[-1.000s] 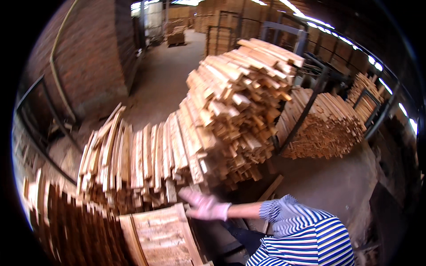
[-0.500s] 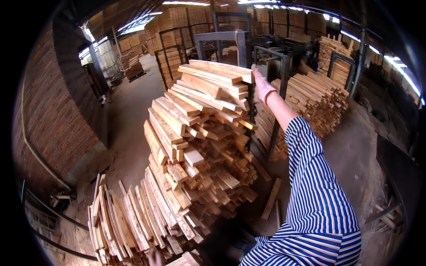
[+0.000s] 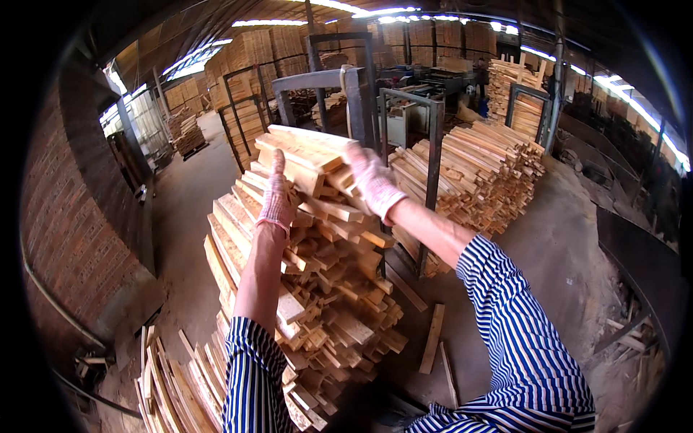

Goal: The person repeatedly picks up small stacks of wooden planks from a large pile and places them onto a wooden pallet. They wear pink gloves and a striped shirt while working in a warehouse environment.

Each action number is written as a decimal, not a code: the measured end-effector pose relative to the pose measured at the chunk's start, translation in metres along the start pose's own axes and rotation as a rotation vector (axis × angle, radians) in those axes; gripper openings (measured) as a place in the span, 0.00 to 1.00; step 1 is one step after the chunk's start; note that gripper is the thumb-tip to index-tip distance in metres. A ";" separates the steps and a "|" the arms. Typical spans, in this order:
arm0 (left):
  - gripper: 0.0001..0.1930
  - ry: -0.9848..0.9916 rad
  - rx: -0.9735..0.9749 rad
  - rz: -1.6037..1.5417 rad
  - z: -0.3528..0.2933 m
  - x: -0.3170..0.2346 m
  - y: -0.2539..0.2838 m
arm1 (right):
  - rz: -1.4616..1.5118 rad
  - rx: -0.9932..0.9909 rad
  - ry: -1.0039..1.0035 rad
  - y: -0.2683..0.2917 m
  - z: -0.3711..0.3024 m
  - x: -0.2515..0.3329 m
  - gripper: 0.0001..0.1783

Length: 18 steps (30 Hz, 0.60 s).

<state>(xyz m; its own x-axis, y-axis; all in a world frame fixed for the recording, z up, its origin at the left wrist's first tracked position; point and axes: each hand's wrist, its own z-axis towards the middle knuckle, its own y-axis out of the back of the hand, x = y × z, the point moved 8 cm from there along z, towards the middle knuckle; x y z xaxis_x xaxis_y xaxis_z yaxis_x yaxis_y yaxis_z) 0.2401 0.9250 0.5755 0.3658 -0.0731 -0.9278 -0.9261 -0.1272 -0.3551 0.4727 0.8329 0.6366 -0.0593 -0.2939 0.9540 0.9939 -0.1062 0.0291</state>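
Both of my hands wear pale pinkish knit gloves and are at the top of a tall, uneven stack of sawn wooden boards (image 3: 325, 289). My left hand (image 3: 278, 196) grips the near end of the top boards (image 3: 297, 160), its thumb pointing up against the wood and its other fingers mostly hidden. At the right end of the same boards, my right hand (image 3: 372, 180) is closed round them, slightly blurred. These top boards lie tilted over the layers beneath. Board ends stick out unevenly down the stack's front.
More boards (image 3: 177, 390) lie at the lower left. Dark metal frames (image 3: 433, 144) stand behind and beside the stack, with another wood pile (image 3: 476, 173) to the right. A brick wall (image 3: 79, 231) rises on the left. Loose slats (image 3: 433, 339) lie on the floor.
My left hand has come up from the low boards at the bottom edge to the stack's top. My right hand has closed round the top boards' right end. The view has shifted right.
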 end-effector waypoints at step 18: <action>0.34 0.012 0.193 -0.297 -0.023 0.009 -0.011 | -0.174 0.631 -0.056 -0.115 0.079 -0.029 0.43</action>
<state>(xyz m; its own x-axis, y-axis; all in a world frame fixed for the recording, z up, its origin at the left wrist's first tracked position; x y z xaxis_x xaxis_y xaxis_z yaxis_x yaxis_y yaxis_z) 0.2553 0.9034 0.5738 0.6217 -0.0726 -0.7799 -0.7791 0.0445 -0.6253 0.3679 0.9288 0.6296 -0.2363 -0.2708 0.9332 0.8346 0.4352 0.3376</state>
